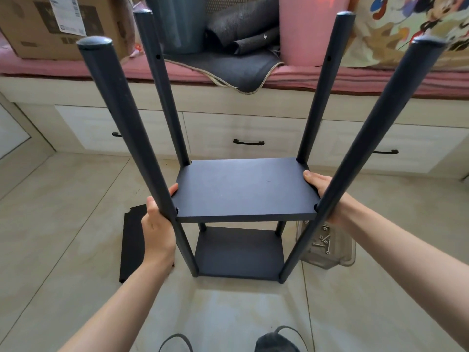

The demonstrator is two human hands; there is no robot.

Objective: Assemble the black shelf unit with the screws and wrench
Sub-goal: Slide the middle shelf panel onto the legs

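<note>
I find the black shelf unit (243, 194) standing on the tiled floor (63, 224) at the centre of the scene, in front of a low cabinet with drawers (243, 133). Four round black posts (121, 138) rise from its corners and spread outward towards the camera; each is capped, and the two far posts show a side hole near the top. Two boards are mounted: an upper shelf board (243, 189) level between the posts and a lower board (238, 252) near the floor.

My left hand (157, 227) grips the left edge of the upper shelf board, thumb on top, beside the near left post. My right hand (327, 196) grips the right edge likewise, thumb on the board's surface, partly hidden behind the near right post.

A loose black panel (132, 245) lies flat on the floor to the left of the unit, partly under my left hand. A clear plastic tray (330, 250) sits on the floor just right of the unit, holding several silver screws (323, 240). I cannot make out a wrench.
</note>
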